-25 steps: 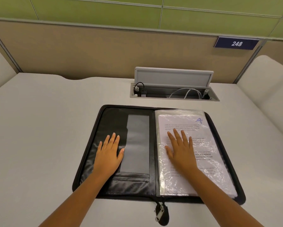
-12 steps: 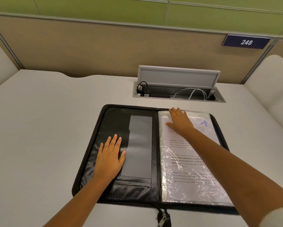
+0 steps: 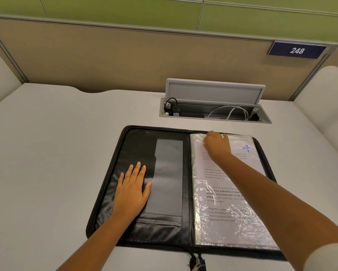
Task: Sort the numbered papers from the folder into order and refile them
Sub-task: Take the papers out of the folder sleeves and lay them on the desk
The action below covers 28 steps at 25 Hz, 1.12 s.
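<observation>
Fingers of the right hand are curled down over the far edge of the clear plastic sleeve, at about twelve o'clock on the folder's right half; they seem to be pinching at the sleeve's mouth, though whether they have caught the plastic, the paper, or both cannot be told from the head view. Those of the left hand lie straight and slightly spread, pressed flat on the folder's left inner cover at about nine o'clock, beside the grey pocket strip.

Lying open in the middle of the table, the black zip folder has its zipper pull hanging at six o'clock. Inside the sleeve, the top paper is printed text with a handwritten blue 4 at its two o'clock corner.

Judging by the wrinkles and glare, the sleeve is thin, soft and slippery, and the sheet inside is light and floppy, so it will likely cling to the plastic. A good hold would be the paper's far edge at twelve o'clock, drawn straight out while the other hand keeps the folder from sliding. Pulling at an angle could crease the sheet or drag the whole sleeve along.

Beyond the folder, at one o'clock, an open cable tray holds cords, and a sign reading 248 hangs on the partition.
</observation>
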{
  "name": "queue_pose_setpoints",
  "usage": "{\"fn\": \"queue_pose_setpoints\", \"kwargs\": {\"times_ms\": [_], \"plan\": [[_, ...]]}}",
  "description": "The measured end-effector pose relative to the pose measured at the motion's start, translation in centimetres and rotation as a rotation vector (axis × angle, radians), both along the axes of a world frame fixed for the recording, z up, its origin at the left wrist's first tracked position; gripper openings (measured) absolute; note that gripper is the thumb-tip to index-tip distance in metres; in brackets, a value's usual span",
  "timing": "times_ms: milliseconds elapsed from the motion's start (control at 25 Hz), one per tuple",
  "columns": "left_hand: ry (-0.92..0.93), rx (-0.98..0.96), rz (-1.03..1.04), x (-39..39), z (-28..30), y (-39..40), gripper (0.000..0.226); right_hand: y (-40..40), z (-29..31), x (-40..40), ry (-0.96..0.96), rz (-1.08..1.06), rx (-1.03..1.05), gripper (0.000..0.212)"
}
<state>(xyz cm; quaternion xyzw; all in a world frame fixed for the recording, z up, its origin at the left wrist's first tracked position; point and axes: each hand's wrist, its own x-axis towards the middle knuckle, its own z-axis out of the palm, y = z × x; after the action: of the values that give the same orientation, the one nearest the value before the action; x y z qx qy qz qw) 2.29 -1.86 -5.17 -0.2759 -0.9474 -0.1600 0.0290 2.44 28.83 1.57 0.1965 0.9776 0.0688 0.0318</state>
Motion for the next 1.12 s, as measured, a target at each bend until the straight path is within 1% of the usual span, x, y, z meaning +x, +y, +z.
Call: {"fn": "queue_pose_setpoints", "kwargs": {"times_ms": [80,160,280,400,520,600,760,800,960,1040,1120], "plan": [[-0.003,-0.006,0.001,0.0,0.0,0.0,0.068,-0.3,0.0,0.0,-0.014,0.062,0.094,0.023],[-0.001,-0.021,0.0,0.0,0.0,0.0,0.066,-0.4,0.1,-0.2,0.003,0.08,0.106,0.023],[0.0,-0.036,0.001,0.0,0.2,0.0,0.065,-0.3,0.3,-0.3,0.039,0.079,0.08,0.027],[0.004,-0.036,0.0,0.0,0.1,0.0,0.064,-0.6,0.0,0.2,0.069,0.054,-0.037,0.041],[0.003,-0.026,0.001,0.0,0.1,0.0,0.065,-0.8,-0.2,-0.1,0.083,0.088,-0.03,0.045],[0.006,-0.024,0.001,0.0,0.1,0.0,0.066,-0.8,0.0,-0.6,0.04,0.075,-0.044,0.043],[0.005,-0.017,0.001,0.0,0.0,-0.1,0.066,0.0,0.9,-1.9,-0.047,0.011,-0.144,0.032],[0.003,-0.013,0.001,0.0,0.0,-0.1,0.066,0.3,1.3,-2.3,-0.072,0.008,-0.155,0.032],[0.005,-0.005,-0.003,0.1,0.0,-0.1,0.066,0.8,2.5,-3.4,-0.171,-0.022,-0.241,0.047],[0.005,0.002,-0.002,0.1,0.0,-0.1,0.066,0.9,2.9,-3.8,-0.231,-0.022,-0.265,0.048],[0.007,0.003,-0.002,0.1,0.0,-0.1,0.066,1.1,3.3,-4.1,-0.338,-0.019,-0.3,0.048]]}}
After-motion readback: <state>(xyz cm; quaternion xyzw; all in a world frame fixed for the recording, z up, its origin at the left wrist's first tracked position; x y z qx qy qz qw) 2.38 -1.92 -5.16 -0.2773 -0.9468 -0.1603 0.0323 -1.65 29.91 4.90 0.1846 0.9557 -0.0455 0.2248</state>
